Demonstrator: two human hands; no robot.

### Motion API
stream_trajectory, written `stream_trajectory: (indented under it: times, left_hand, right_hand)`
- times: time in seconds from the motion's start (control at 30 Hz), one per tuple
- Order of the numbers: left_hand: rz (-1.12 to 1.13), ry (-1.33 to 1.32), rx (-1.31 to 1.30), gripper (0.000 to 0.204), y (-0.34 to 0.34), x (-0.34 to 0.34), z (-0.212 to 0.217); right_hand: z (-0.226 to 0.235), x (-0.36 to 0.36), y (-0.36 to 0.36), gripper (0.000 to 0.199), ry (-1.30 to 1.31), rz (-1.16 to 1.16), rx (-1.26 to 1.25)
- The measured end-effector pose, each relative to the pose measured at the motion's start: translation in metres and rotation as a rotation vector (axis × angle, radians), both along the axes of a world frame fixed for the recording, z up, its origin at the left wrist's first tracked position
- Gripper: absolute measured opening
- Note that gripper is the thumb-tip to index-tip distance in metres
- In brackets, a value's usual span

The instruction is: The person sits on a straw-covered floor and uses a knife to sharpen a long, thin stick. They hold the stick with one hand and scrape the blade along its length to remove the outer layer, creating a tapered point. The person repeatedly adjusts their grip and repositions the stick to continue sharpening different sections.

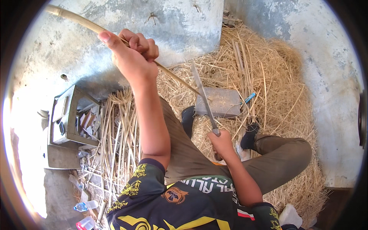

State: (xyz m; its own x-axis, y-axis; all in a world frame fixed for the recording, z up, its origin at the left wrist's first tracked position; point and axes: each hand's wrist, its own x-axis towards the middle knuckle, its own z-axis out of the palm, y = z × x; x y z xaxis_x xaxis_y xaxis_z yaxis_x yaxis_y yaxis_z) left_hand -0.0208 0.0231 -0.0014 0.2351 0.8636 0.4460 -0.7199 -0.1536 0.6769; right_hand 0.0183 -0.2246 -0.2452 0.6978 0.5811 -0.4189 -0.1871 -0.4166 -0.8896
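Note:
My left hand [136, 57], raised at the upper left, is closed round a long bamboo strip [78, 21]. The strip slants down to the right, and its thin lower end lies close beside the knife blade; whether they touch I cannot tell. In my right hand [222, 143], low in the middle, is the handle of a long knife [207, 100], its blade pointing up and away from me. Behind the blade, between my feet, a grey rectangular block [226, 102] rests on the shavings with crumbs on its top.
Pale shavings [283, 76] are heaped around the block and against the wall. A blue-handled tool [250, 97] lies right of the block. Many split strips [119, 130] lie at my left, near a wooden cabinet [71, 115]. Plastic bottles [86, 206] lie at the lower left.

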Motion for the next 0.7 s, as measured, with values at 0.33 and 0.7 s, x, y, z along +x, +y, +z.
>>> stream_trajectory:
  times: [0.33,0.7]
  left_hand:
    - [-0.145,-0.005,0.054,0.073,0.001,-0.002,0.0]
    - [-0.157,-0.01,0.066,0.074,0.011,-0.002,-0.003]
  right_hand:
    - [0.02,-0.006,0.007,0.035,-0.249,-0.128,0.225]
    - [0.041,0.005,0.01,0.035,-0.215,-0.209,0.35]
